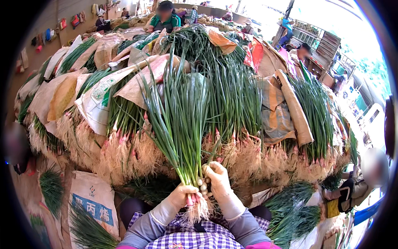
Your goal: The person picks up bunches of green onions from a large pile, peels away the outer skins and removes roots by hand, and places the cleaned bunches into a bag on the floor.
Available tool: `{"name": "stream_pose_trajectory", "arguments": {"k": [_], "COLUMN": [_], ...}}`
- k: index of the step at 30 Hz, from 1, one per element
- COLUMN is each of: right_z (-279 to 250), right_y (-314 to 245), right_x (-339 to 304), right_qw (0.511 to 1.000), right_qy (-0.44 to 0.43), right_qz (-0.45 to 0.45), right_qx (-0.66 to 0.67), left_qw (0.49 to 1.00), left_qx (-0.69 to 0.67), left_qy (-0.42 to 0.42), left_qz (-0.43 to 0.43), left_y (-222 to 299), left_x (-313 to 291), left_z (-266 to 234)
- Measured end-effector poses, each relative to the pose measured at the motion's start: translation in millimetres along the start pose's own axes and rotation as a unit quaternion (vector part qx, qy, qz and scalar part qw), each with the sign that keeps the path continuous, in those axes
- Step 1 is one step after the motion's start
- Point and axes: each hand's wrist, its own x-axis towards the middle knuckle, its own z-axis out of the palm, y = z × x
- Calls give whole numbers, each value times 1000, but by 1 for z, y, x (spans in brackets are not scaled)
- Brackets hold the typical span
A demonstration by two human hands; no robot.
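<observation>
A bunch of spring onions [182, 133] stands upright in front of me, its long green leaves fanning up over the heap behind. Near the bottom of the stems my left hand [179, 196] is closed around the bunch, above pink bulbs [192, 199] and pale trailing roots [195, 212]. My right hand [217, 179] is at the bunch's right side, fingers bent and pinching at the stem bases. Small whitish round bulbs [203, 185] show beside its fingertips. Both hands look covered in thin pale gloves.
A large heap of spring onions [236, 95] fills the middle, roots toward me, partly covered with sacks [103, 97]. Loose onions lie at lower left [89, 226] and lower right [294, 211]. A printed sack [91, 186] is left of my knee. Other people [163, 20] sit around the heap.
</observation>
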Motion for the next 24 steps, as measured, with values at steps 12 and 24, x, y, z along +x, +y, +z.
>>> {"name": "stream_pose_trajectory", "arguments": {"k": [12,24], "right_z": [-74,-78], "right_y": [-79,-111], "right_x": [88,79], "right_qw": [808,985], "right_qy": [141,-49], "right_qz": [-122,-35], "right_qx": [-559,-161], "left_qw": [995,989], "left_qx": [84,140], "left_qy": [22,32], "left_qz": [46,26], "left_y": [14,29], "left_x": [-12,-22], "left_z": [-4,9]}}
